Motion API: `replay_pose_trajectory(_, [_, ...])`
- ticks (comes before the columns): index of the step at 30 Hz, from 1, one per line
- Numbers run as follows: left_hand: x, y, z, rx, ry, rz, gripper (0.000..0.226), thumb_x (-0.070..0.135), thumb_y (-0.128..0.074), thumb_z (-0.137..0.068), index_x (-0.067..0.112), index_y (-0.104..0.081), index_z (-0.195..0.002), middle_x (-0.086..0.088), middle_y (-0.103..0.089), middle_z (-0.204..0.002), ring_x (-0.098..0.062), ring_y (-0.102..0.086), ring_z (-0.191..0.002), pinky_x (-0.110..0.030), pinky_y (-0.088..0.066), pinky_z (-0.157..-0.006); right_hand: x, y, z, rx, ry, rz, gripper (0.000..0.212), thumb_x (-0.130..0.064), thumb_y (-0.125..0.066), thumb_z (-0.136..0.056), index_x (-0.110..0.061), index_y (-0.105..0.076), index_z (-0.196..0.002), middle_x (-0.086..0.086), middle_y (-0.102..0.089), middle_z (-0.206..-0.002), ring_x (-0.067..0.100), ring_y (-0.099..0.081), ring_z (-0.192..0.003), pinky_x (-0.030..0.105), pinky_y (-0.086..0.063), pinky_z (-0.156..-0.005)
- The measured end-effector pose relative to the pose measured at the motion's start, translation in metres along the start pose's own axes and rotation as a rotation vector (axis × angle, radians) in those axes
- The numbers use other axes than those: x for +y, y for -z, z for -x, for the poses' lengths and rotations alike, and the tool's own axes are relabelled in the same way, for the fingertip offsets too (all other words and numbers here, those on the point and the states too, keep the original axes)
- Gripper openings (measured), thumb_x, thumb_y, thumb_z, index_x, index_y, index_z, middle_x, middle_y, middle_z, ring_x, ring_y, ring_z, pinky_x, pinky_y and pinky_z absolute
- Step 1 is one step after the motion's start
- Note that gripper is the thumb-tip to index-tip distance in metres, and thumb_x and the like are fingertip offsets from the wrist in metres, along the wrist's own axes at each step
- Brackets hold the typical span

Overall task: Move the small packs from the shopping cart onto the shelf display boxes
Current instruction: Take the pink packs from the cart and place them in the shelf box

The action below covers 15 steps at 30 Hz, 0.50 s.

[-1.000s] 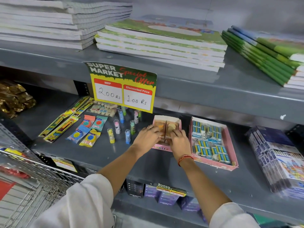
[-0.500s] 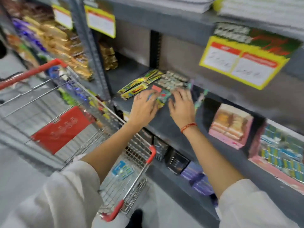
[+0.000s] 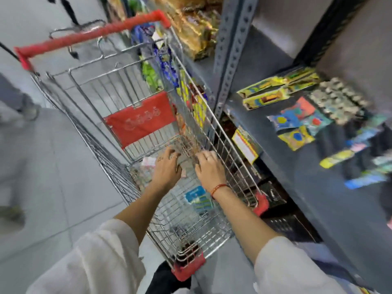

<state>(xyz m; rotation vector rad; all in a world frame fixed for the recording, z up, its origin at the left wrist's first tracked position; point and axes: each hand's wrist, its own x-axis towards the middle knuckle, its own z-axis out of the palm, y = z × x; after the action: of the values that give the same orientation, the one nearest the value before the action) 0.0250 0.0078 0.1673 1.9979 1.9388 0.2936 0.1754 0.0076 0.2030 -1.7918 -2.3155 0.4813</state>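
The wire shopping cart (image 3: 214,124) with a red handle stands left of the grey shelf (image 3: 318,209). Both my hands reach down into its basket. My left hand (image 3: 166,167) hovers over small pale pink packs (image 3: 148,161) on the cart floor, fingers spread. My right hand (image 3: 209,169), with a red thread at the wrist, is beside it, fingers curled down near the packs. A blue pack (image 3: 198,198) lies on the cart floor under my right wrist. Blur hides whether either hand grips anything. The display boxes are out of view.
Colourful stationery packs (image 3: 294,122) lie scattered on the shelf at right. Golden and blue packets (image 3: 191,28) fill the neighbouring shelving behind the cart. A yellow price tag (image 3: 244,145) hangs on the shelf edge. Another person's legs (image 3: 14,98) stand at far left.
Both hands left the shelf, moved left and down, and now reach into the cart basket. The view swung from the shelf toward the cart.
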Motion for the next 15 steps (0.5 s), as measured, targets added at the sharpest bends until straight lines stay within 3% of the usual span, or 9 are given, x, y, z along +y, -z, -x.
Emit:
replay_pose_trajectory(4, [-0.034,-0.038,-0.02,-0.099,0.165,-0.039,0.048,0.023,-0.057,-0.086,0.014,-0.045,-0.132,-0.011,-0.039,-0.141,-0.03,-0.046,-0.123,-0.043,-0.045,-0.094,0.005,-0.045,-0.023,-0.14,-0.018,0.014,0.036,-0.011,-0.045,-0.092,-0.007,-0.047,-0.128,0.012,-0.051,-0.129,0.03,-0.041,-0.121,0.041,-0.042,-0.099])
replay_pose_trajectory(7, [-0.057,-0.067,-0.035,-0.12,0.23,-0.051,0.051,0.025,-0.056,-0.085,0.015,-0.045,-0.133,-0.011,-0.041,-0.141,-0.029,-0.048,-0.119,-0.042,-0.044,-0.088,0.009,-0.076,-0.042,-0.224,-0.024,0.004,0.041,-0.011,-0.049,-0.091,-0.01,-0.045,-0.131,0.013,-0.046,-0.137,0.028,-0.037,-0.129,0.041,-0.041,-0.104])
replay_pose_trajectory(11, [-0.096,-0.105,-0.055,-0.229,0.311,-0.096,0.064,0.023,-0.059,-0.086,0.013,-0.031,-0.142,-0.015,-0.038,-0.141,-0.029,-0.05,-0.114,-0.039,-0.052,-0.08,0.013,-0.119,-0.069,-0.35,-0.035,-0.017,0.043,-0.011,-0.052,-0.089,-0.009,-0.042,-0.132,0.013,-0.045,-0.137,0.028,-0.035,-0.132,0.043,-0.038,-0.109])
replay_pose_trajectory(15, [-0.132,-0.132,-0.077,-0.293,0.285,-0.185,0.068,0.01,-0.061,-0.082,0.01,-0.028,-0.141,-0.02,-0.036,-0.141,-0.033,-0.043,-0.121,-0.045,-0.046,-0.094,0.021,-0.162,-0.086,-0.439,-0.055,-0.056,0.043,-0.01,-0.057,-0.088,-0.011,-0.044,-0.128,0.012,-0.044,-0.139,0.027,-0.039,-0.13,0.044,-0.04,-0.108])
